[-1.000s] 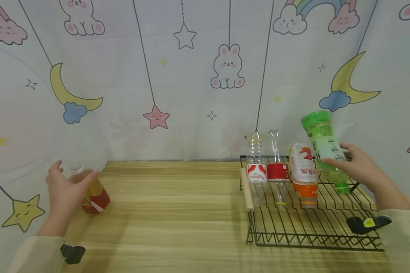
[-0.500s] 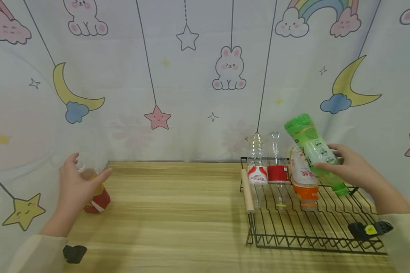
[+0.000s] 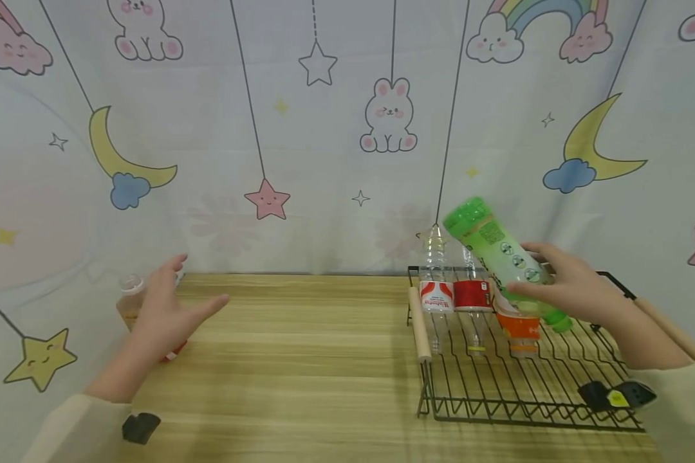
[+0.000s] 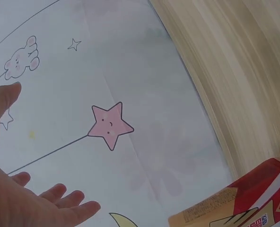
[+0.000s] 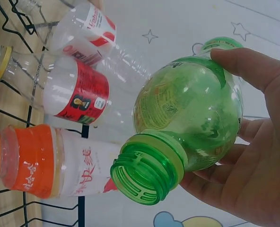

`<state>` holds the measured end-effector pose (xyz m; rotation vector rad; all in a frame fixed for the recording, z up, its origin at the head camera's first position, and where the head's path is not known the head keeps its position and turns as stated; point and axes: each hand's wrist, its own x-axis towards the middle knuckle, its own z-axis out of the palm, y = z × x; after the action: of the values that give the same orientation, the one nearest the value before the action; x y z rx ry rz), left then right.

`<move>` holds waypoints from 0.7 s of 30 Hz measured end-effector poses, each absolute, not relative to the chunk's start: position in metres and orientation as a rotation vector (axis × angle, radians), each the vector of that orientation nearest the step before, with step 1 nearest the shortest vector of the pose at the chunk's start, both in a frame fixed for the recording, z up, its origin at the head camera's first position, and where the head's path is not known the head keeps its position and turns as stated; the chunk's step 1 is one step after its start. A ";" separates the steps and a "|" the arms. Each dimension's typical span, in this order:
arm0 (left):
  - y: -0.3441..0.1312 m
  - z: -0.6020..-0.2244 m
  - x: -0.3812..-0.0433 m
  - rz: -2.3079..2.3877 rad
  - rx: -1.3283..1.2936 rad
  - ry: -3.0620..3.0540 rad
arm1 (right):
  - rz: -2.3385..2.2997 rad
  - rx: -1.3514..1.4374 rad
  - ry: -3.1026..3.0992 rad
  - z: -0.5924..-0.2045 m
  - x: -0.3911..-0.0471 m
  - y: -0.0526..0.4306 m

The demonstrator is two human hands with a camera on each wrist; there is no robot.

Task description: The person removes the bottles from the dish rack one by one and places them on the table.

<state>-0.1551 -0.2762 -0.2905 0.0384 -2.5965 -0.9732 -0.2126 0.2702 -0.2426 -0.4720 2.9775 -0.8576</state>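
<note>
My right hand [image 3: 573, 289] grips a green plastic bottle [image 3: 498, 257], tilted neck-down with its base up to the left. The right wrist view shows its uncapped, threaded mouth [image 5: 147, 168]. Behind it, the wire rack [image 3: 420, 325] carries a clear bottle with a red-and-white label [image 3: 437, 296], one with a red label [image 3: 473, 294] and one with an orange band [image 3: 518, 326], all neck-down. My left hand [image 3: 168, 315] holds nothing, thumb and fingers spread. It partly covers a bottle with a red and tan label [image 4: 230, 203] standing on the table.
The wooden table [image 3: 301, 360] reaches back to a cloth backdrop [image 3: 324, 141] printed with rabbits, stars and moons. Wooden handles flank the rack, the right one [image 3: 672, 328] partly behind my right forearm.
My right hand has carried the green bottle leftward, tilting it further, across the front of the orange-banded bottle. The left hand has moved right, away from the bottle on the table, which stays put.
</note>
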 end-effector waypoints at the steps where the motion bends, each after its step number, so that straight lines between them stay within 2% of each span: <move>1: -0.274 -0.290 -0.155 -0.966 0.019 -2.606 | -0.860 -0.483 2.975 -0.242 -0.212 0.268; 21: -0.233 -0.290 -0.155 -0.751 -0.285 -2.681 | -0.849 -0.637 2.942 -0.242 -0.200 0.239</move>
<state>-0.1551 -0.2331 -0.2898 -0.2847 -2.6807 -0.7514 -0.1999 0.2390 -0.2424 -0.6370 2.9424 -0.8488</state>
